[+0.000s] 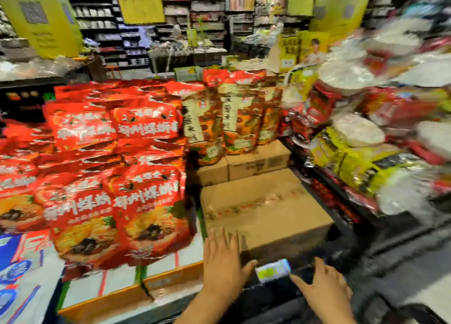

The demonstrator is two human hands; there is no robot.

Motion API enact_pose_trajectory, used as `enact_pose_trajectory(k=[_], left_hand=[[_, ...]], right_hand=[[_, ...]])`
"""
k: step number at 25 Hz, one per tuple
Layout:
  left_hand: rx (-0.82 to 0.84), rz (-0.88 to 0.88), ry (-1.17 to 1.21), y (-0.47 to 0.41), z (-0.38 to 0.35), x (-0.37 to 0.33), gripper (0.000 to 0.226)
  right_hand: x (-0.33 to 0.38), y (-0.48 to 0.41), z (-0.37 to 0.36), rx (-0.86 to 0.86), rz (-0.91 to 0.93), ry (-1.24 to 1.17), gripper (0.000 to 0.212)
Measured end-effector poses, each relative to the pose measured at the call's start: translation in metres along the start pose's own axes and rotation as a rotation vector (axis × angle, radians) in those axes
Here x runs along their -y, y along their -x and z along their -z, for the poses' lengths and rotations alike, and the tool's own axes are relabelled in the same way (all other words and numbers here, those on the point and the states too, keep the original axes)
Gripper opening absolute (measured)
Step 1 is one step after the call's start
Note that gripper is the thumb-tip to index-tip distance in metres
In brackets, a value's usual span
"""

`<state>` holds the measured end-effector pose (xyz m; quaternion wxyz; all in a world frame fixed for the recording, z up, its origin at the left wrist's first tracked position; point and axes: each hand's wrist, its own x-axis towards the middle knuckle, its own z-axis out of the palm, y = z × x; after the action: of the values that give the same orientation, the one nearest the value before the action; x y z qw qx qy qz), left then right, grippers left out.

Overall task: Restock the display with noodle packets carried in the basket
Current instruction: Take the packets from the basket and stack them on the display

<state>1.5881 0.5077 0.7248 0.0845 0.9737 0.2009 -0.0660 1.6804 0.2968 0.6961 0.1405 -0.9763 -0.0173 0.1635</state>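
**Both hands are empty at the near edge of the carton**

The left hand is lying open, with straight fingers over the near left corner of the large cardboard carton. The right hand is hanging released and spread below the carton's near right side, grasping nothing. Its index finger is pointing at a small price tag just under the carton. The red noodle packets are standing in stacked rows directly left of the carton. Taller packets are standing behind it on two smaller boxes. Yellow packets are lying to the right of the carton. Everything is blurred.
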Motion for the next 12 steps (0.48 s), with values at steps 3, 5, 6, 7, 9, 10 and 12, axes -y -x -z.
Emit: enact_pose_trajectory(k=[3,5,6,7,9,10,12], left_hand=[[0.080,-0.151,0.003,0.007,-0.014,-0.066,0.090],[0.131,-0.221,0.020,0.010,-0.026,-0.110,0.091],[0.196,-0.249,0.005,0.011,-0.035,-0.130,0.090],[0.224,-0.280,-0.017,0.012,-0.044,-0.149,0.089],[0.237,-0.367,-0.069,0.017,-0.061,-0.185,0.089],[0.259,-0.408,-0.095,0.019,-0.068,-0.201,0.090],[0.314,-0.472,-0.159,0.019,-0.081,-0.225,0.089]], right_hand=[[-0.079,0.010,0.003,-0.003,-0.144,-0.053,0.105],[-0.129,0.026,0.004,-0.066,-0.247,-0.082,0.104],[-0.156,0.029,-0.003,-0.100,-0.301,-0.090,0.103],[-0.178,0.039,-0.006,-0.132,-0.351,-0.103,0.103],[-0.217,0.054,-0.014,-0.155,-0.413,-0.112,0.108],[-0.233,0.061,-0.019,-0.158,-0.467,-0.147,0.110],[-0.257,0.075,-0.025,-0.110,-0.610,-0.215,0.105]])
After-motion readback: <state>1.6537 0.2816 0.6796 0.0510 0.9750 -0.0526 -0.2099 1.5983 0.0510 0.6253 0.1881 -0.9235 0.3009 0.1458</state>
